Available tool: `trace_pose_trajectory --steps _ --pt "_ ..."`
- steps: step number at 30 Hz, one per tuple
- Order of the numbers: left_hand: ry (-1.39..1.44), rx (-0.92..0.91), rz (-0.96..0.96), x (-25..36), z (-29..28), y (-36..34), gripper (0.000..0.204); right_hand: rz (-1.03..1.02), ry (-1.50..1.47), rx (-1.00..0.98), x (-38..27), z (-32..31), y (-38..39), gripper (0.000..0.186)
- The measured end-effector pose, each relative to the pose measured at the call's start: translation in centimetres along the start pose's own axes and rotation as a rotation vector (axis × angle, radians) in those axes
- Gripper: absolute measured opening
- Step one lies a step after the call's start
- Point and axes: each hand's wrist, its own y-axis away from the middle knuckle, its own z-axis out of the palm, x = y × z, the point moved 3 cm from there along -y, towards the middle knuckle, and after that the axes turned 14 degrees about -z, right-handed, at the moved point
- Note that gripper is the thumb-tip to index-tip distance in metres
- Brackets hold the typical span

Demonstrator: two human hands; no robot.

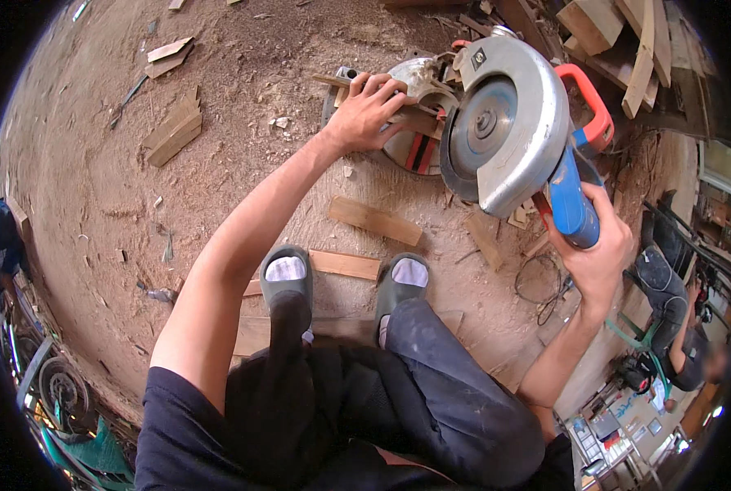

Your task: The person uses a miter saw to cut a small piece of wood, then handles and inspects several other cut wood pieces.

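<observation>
We see the left hand (368, 110) stretched out ahead, fingers spread and pressing down on a strip of wood (406, 119) that lies across the round base of the saw (418, 114). The right hand (598, 254) has its fingers clamped round the blue handle (570, 204), with the saw head (504, 123) lifted up, its grey blade guard facing us and the orange grip (592, 102) behind. Loose offcuts (375, 221) lie on the sawdust floor (242, 82) just beyond our feet in grey slippers (286, 277). More timber (619, 41) is piled at the upper right.
</observation>
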Motion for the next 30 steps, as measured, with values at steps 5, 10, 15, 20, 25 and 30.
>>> trace_pose_trajectory --steps 5,10,15,20,25,30 --pt "0.018 0.005 0.015 -0.2 0.0 0.0 0.052 -0.029 0.052 0.058 -0.1 0.4 0.7 0.056" --pt "0.044 0.004 0.006 -0.6 0.1 0.3 0.050 -0.073 0.067 0.008 -1.2 3.1 2.3 0.060" --pt "0.042 0.006 0.022 -0.3 0.4 0.0 0.049 -0.129 0.133 0.116 -1.2 8.1 6.3 0.050" --pt "0.059 0.014 0.019 -0.7 0.3 0.4 0.052 -0.111 0.136 0.134 -1.6 8.8 6.4 0.047" --pt "0.045 0.023 0.028 -0.4 0.3 0.2 0.052 -0.175 0.200 0.166 -1.3 11.5 7.8 0.038" --pt "0.028 0.019 0.045 -0.4 0.6 0.3 0.052 -0.153 0.197 0.179 -1.7 12.1 8.3 0.040"
